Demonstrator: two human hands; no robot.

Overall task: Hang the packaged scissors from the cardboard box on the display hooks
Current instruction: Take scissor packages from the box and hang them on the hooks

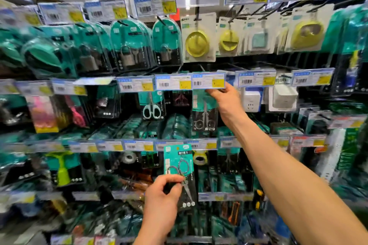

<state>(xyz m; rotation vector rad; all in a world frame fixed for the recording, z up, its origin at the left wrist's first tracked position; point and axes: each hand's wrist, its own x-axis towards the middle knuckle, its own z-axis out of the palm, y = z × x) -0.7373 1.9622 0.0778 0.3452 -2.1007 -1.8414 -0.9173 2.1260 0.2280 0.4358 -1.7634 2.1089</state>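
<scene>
2 hands at the display
Left hand [161, 199] pinches 1 scissors pack [179, 165], near; right hand [227, 99] touches a far price label [208, 83], grip unclear.

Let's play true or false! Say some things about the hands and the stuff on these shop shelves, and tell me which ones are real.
1. The left hand holds a teal-and-black card pack of small silver scissors. True.
2. The right hand hangs down by the floor. False: it reaches up to a blue-and-yellow price label on the middle row.
3. Round yellow items in white card packs hang on the top row. True.
4. The pack in the left hand already hangs on a hook. False: it is held up in front of the shelves, not on any hook.
</scene>
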